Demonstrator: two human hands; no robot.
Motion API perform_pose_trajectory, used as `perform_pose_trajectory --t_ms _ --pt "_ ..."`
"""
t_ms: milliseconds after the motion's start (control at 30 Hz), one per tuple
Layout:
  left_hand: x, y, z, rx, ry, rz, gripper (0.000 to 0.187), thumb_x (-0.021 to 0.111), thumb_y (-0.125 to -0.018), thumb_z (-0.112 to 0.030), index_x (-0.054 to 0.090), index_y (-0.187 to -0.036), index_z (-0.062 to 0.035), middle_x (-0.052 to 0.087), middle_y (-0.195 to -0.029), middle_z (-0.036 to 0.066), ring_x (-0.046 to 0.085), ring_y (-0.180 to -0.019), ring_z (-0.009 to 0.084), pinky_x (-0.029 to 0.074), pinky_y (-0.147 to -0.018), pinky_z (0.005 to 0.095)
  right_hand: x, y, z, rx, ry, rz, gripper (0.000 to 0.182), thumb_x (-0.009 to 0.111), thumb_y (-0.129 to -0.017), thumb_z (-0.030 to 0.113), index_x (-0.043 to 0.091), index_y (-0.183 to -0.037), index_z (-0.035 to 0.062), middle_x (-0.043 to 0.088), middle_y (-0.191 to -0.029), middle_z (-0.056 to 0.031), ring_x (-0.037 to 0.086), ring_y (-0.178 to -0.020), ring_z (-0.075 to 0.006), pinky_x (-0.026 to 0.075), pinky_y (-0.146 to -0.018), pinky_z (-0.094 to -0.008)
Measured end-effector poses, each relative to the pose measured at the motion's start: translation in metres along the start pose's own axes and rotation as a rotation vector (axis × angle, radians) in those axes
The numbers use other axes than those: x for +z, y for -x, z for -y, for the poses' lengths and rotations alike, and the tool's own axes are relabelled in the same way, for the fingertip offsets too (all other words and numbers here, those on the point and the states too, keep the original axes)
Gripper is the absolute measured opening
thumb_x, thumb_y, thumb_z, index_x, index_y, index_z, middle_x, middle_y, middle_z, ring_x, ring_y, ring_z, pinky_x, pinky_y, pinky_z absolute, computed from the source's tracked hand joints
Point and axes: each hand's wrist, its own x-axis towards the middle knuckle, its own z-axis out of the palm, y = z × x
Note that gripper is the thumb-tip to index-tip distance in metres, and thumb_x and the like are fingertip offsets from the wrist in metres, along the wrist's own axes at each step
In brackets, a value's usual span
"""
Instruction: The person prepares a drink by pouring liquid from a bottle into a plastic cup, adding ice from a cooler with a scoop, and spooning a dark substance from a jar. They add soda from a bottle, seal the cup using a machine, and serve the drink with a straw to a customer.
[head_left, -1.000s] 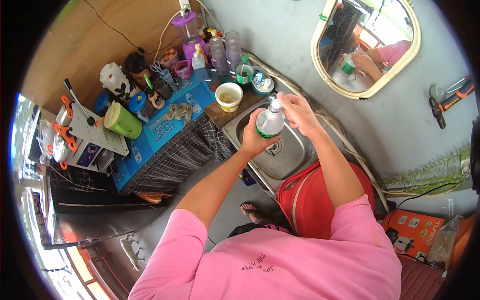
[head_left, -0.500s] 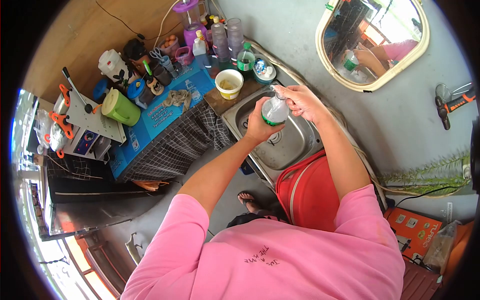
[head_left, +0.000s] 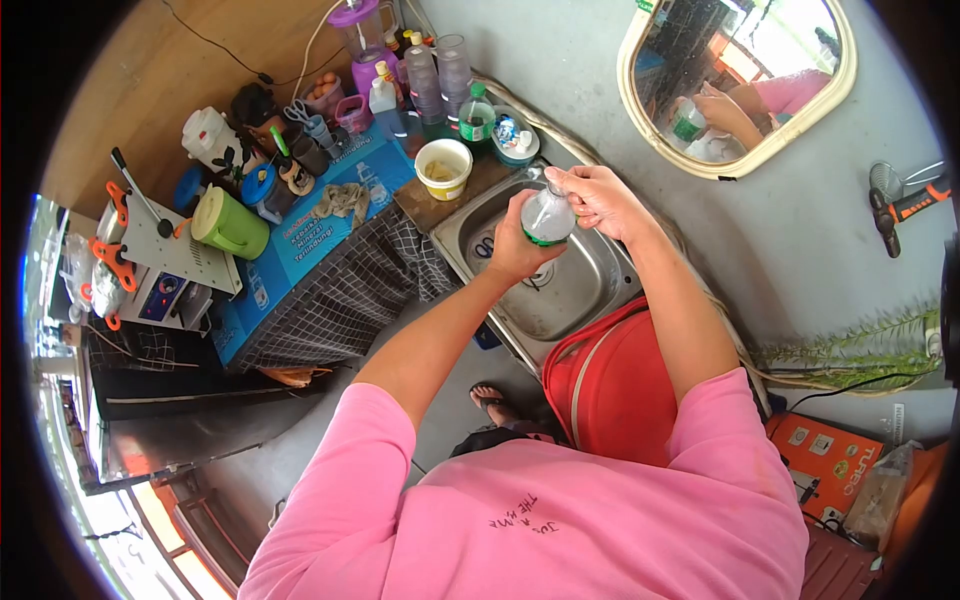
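Note:
A clear plastic bottle [head_left: 548,216] with a green band near its base is held over the steel sink [head_left: 590,312]. My left hand [head_left: 518,243] is wrapped round the bottle's body. At the bottle's neck, my right hand [head_left: 600,203] has its fingers closed, with the thumb stretched along the top. The fingers hide most of the neck, and I cannot make out whether a cap is there. In the wall mirror [head_left: 632,90], the bottle and hands are reflected.
Beside the sink stand a white tub [head_left: 443,170], another green-labelled bottle [head_left: 477,122] and a soap dish [head_left: 515,150]. A green pitcher [head_left: 230,222] and a sealing machine [head_left: 170,245] stand on the left table. A red lid-like object [head_left: 625,385] is against the sink's near edge.
The camera view has shifted slightly, so the counter and sink appear a little further left. Both hands keep their hold on the bottle, which leans slightly differently.

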Motion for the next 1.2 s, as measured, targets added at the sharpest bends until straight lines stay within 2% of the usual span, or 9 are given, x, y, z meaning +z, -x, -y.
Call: perform_pose_trajectory --t_ms 100,333,433,500,733,1200 --pt "0.003 -0.001 0.001 0.06 -0.018 -0.069 0.093 0.097 -0.061 -0.023 0.044 -0.138 -0.0125 0.069 -0.121 0.015 0.068 -0.114 0.0335 0.054 -0.097 0.0433 -0.001 -0.003 0.001 -0.002 -0.008 0.008 0.038 0.078 -0.093 0.044 0.058 -0.088 0.0123 0.04 -0.065 0.0097 0.033 -0.05 -0.0004 0.022 -0.044 -0.0213" --pt "-0.007 0.0 0.003 0.062 -0.04 -0.074 0.095 0.097 -0.06 -0.022 0.044 -0.138 -0.0118 0.069 -0.121 0.015 0.068 -0.114 0.0336 0.054 -0.097 0.043 0.008 -0.004 0.004 0.008 -0.005 0.033 0.037 0.078 -0.094 0.043 0.058 -0.087 0.0124 0.04 -0.065 0.0095 0.034 -0.051 -0.0009 0.022 -0.045 -0.0215" --pt "-0.011 0.0 0.007 0.053 -0.058 -0.054 0.099 0.098 -0.061 -0.028 0.042 -0.141 -0.009 0.067 -0.126 0.017 0.067 -0.117 0.0335 0.053 -0.1 0.0431 0.012 -0.006 0.004 0.012 -0.009 0.029 0.037 0.078 -0.094 0.042 0.057 -0.086 0.0127 0.04 -0.064 0.0093 0.033 -0.051 -0.0009 0.022 -0.045 -0.0213" --pt "-0.013 0.001 0.008 0.063 -0.042 -0.058 0.099 0.098 -0.061 -0.027 0.043 -0.141 -0.009 0.068 -0.125 0.017 0.068 -0.116 0.0334 0.054 -0.099 0.0427 0.013 -0.009 0.002 -0.011 -0.044 0.02 0.041 0.084 -0.089 0.042 0.062 -0.082 0.0082 0.041 -0.066 0.0065 0.035 -0.053 -0.0036 0.022 -0.045 -0.0247" --pt "-0.019 0.004 0.007 0.055 -0.033 -0.062 0.099 0.099 -0.06 -0.026 0.043 -0.14 -0.0089 0.068 -0.124 0.017 0.068 -0.115 0.0328 0.054 -0.099 0.0424 0.017 -0.016 -0.001 -0.021 -0.046 0.033 0.039 0.083 -0.09 0.04 0.061 -0.082 0.0084 0.042 -0.066 0.0062 0.035 -0.053 -0.0042 0.021 -0.046 -0.0251" --pt "-0.042 0.008 -0.006 0.077 -0.044 -0.118 0.097 0.097 -0.059 -0.022 0.043 -0.138 -0.0112 0.068 -0.121 0.019 0.067 -0.115 0.0387 0.054 -0.099 0.0452 0.042 -0.008 0.024 -0.042 -0.03 0.073 0.038 0.085 -0.089 0.035 0.058 -0.084 0.0089 0.046 -0.067 0.0053 0.033 -0.049 -0.0031 0.023 -0.043 -0.0247"
